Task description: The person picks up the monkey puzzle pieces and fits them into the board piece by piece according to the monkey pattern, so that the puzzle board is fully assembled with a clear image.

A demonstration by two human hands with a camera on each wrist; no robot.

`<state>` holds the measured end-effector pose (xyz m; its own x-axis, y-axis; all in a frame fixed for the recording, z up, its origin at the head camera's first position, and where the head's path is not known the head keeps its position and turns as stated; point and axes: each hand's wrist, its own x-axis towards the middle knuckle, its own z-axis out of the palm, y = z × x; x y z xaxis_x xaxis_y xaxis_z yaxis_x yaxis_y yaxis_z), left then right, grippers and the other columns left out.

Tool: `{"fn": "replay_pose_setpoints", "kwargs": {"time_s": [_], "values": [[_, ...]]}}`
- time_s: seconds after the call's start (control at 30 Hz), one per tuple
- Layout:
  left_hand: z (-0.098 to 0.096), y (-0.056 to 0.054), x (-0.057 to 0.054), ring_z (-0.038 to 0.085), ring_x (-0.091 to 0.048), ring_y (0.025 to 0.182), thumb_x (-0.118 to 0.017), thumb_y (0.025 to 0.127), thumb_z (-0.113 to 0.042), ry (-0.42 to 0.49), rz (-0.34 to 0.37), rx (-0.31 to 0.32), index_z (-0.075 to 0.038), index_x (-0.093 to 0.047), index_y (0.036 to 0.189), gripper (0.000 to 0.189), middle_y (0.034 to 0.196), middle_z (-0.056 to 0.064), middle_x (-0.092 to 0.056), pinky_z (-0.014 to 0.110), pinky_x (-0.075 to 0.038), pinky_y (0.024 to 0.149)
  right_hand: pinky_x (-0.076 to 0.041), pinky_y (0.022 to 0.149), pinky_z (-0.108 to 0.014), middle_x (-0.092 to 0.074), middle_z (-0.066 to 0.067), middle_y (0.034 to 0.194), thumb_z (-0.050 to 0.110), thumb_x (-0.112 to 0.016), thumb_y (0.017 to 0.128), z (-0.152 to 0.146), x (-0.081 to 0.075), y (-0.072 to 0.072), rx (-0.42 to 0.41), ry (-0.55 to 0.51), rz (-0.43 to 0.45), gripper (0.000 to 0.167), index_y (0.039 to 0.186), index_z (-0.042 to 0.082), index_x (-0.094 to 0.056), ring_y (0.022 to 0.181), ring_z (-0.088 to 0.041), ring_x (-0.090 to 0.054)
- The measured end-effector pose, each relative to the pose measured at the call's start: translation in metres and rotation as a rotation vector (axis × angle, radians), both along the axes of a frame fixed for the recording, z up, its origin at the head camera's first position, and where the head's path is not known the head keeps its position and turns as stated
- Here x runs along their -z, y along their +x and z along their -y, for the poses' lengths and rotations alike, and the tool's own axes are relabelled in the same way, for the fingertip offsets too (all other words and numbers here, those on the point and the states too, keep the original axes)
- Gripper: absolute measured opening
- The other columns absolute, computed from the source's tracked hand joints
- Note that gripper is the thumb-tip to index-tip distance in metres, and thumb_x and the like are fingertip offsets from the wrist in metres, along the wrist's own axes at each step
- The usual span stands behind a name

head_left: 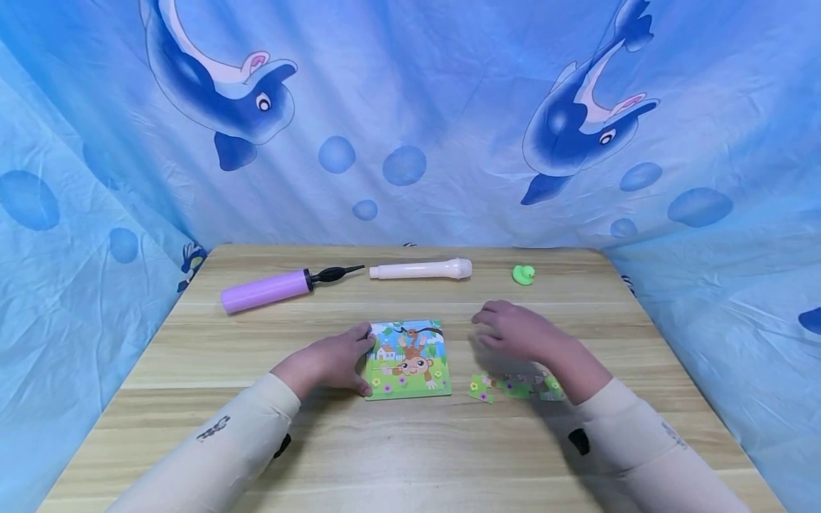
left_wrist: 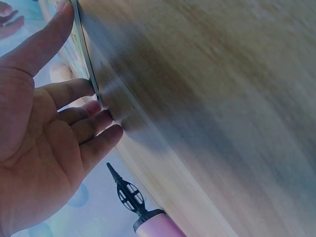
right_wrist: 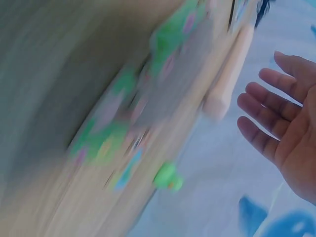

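The square monkey puzzle (head_left: 408, 360) lies flat near the middle of the bench (head_left: 385, 456), with a cluster of loose pieces (head_left: 481, 388) just beside it on the right. The left hand (head_left: 333, 360) is at the puzzle's left side: its thumb and fingers (left_wrist: 101, 148) are spread along the edge, touching it rather than clenched round it. The right hand (head_left: 516, 331) is above the bench, over and beyond the loose pieces, its fingers released and carrying nothing.

Seen edge-on from the left wrist, the puzzle is a thin panel, so it is probably light and fairly stiff, with a smooth printed face that may slide readily on the wood. Whether a tray lies under the picture cannot be told. Light pressure against opposite edges should steady it better than a push on the face; lifting by one corner could let pieces part if nothing backs them. The loose pieces look just as slim, hence easy to nudge astray, and their tabs are likely the weakest parts. A fingertip pinch on the straight or broad sides seems safest.
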<state>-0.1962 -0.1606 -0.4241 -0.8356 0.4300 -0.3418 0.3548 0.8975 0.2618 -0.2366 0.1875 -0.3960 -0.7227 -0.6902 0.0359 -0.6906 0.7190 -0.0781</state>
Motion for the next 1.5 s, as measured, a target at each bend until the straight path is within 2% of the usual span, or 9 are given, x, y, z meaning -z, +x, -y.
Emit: {"fn": "replay_pose_setpoints", "kwargs": {"time_s": [0.13,0.3,0.43,0.63,0.97,1.27,1.5], "values": [[0.000,0.000,0.000,0.039,-0.029,0.145,-0.079,0.076,-0.051,0.005,-0.002,0.002,-0.008,-0.032,0.153,0.100,0.164,0.015,-0.013,0.051,-0.032,0.115,-0.050,0.095,-0.050,-0.062,-0.013,0.119,0.022,-0.065,0.094,-0.033,-0.003,-0.001,0.104,0.002,0.054,0.035,0.124,0.003,-0.065,0.114,-0.033,-0.059],[0.000,0.000,0.001,0.038,-0.029,0.145,-0.079,0.076,-0.052,-0.001,-0.007,0.006,-0.008,-0.032,0.153,0.101,0.164,0.015,-0.013,0.050,-0.032,0.115,-0.049,0.094,-0.053,-0.059,-0.018,0.124,0.021,-0.064,0.094,-0.068,0.002,0.002,0.215,0.003,0.172,0.038,0.126,0.002,-0.062,0.114,-0.038,-0.058],[0.000,0.000,0.000,0.037,-0.027,0.146,-0.079,0.076,-0.052,-0.003,-0.007,0.007,-0.008,-0.032,0.154,0.101,0.164,0.015,-0.013,0.049,-0.032,0.116,-0.051,0.089,-0.051,-0.061,-0.017,0.118,0.022,-0.069,0.091,-0.084,0.014,0.002,0.250,0.032,0.237,0.038,0.123,0.003,-0.064,0.108,-0.036,-0.060],[0.001,0.000,-0.001,0.037,-0.026,0.147,-0.079,0.077,-0.050,0.023,0.000,0.014,-0.005,-0.033,0.153,0.100,0.164,0.017,-0.013,0.049,-0.032,0.116,-0.050,0.072,-0.040,-0.058,-0.007,0.100,0.015,-0.074,0.084,-0.093,0.028,0.001,0.250,0.044,0.264,0.024,0.107,0.010,-0.067,0.087,-0.021,-0.055],[0.001,0.002,-0.002,0.035,-0.025,0.147,-0.078,0.078,-0.050,0.016,-0.001,0.012,-0.006,-0.031,0.154,0.099,0.164,0.016,-0.012,0.048,-0.031,0.116,-0.049,0.069,-0.033,-0.056,0.000,0.088,0.007,-0.069,0.086,-0.086,0.035,0.000,0.204,0.053,0.160,0.008,0.093,0.011,-0.068,0.079,-0.013,-0.052],[0.001,0.002,-0.002,0.035,-0.025,0.147,-0.078,0.078,-0.051,0.014,-0.006,0.018,-0.006,-0.031,0.154,0.099,0.164,0.016,-0.012,0.048,-0.031,0.117,-0.050,0.071,-0.033,-0.058,0.002,0.090,0.012,-0.069,0.089,-0.067,0.038,-0.001,0.176,0.028,0.129,0.008,0.096,0.014,-0.065,0.080,-0.011,-0.052],[0.001,0.002,-0.003,0.035,-0.026,0.147,-0.078,0.078,-0.051,0.008,0.000,0.017,-0.007,-0.030,0.154,0.100,0.164,0.015,-0.012,0.048,-0.031,0.117,-0.050,0.075,-0.031,-0.058,0.003,0.096,0.018,-0.069,0.091,-0.031,0.032,-0.001,0.107,0.000,0.074,0.010,0.100,0.015,-0.065,0.085,-0.010,-0.051]]}}
